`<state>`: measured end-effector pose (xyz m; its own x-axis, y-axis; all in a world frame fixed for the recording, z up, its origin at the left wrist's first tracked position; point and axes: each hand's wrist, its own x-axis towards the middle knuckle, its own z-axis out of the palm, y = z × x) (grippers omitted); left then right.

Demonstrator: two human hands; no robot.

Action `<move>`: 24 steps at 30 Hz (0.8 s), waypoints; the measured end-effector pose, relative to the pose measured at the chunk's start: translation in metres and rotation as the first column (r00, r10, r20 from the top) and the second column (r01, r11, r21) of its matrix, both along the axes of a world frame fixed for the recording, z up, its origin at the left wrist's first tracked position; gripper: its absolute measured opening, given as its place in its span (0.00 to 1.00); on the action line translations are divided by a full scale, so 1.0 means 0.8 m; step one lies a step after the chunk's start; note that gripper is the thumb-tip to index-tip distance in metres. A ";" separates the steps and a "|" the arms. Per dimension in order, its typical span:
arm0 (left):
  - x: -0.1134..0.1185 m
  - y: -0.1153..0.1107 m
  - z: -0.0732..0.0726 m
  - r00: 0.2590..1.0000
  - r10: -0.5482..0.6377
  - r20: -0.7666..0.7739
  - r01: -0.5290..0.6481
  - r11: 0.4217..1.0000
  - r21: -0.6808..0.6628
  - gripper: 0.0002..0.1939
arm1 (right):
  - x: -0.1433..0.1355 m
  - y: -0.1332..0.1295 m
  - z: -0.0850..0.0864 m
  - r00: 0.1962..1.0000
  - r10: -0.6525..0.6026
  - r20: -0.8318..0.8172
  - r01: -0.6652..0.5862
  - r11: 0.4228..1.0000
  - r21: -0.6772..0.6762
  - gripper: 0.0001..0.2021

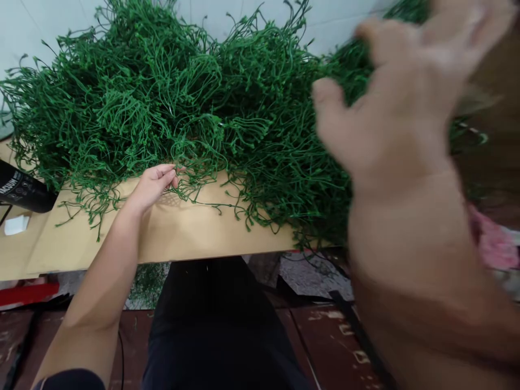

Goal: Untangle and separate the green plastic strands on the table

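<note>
Pinching with the left hand [156, 184] at the near fringe of green stems [170, 97] heaped toward the tabletop's [195, 238] hidden back edge, with thumb and fingertips together, too fine to tell if on a stem. Blocking the tabletop's right end with a blurred right hand [400, 103], thumb apart from fingers partly cut off above. Showing just part of a black bottle [24, 187] near the tabletop's left end.
</note>
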<state>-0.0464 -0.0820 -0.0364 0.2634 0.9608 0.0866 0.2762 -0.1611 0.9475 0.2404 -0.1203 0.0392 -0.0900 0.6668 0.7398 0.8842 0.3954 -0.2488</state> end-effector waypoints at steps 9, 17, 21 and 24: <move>0.002 -0.009 0.007 0.997 -0.006 0.077 0.005 1.000 0.016 0.12 | -0.163 0.020 -0.087 0.954 0.284 -0.099 -0.296 0.832 -0.469 0.15; 0.004 0.004 -0.005 0.996 0.084 -0.035 -0.080 0.993 0.083 0.08 | -0.163 0.014 -0.093 0.967 0.237 -0.091 -0.253 0.862 -0.439 0.13; -0.003 0.012 -0.014 0.980 0.168 -0.103 -0.156 0.981 0.116 0.10 | -0.161 0.011 -0.095 0.957 0.259 -0.133 -0.291 0.860 -0.420 0.12; -0.006 0.009 -0.010 0.981 0.192 -0.032 -0.188 0.976 0.108 0.11 | -0.157 0.009 -0.091 0.946 0.274 -0.172 -0.323 0.837 -0.441 0.12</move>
<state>-0.0513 -0.0748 -0.0441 0.0825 0.9799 0.1815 0.3502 -0.1990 0.9153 0.1149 -0.1132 -0.0333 -0.2832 0.8835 0.3731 0.7032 0.4558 -0.5456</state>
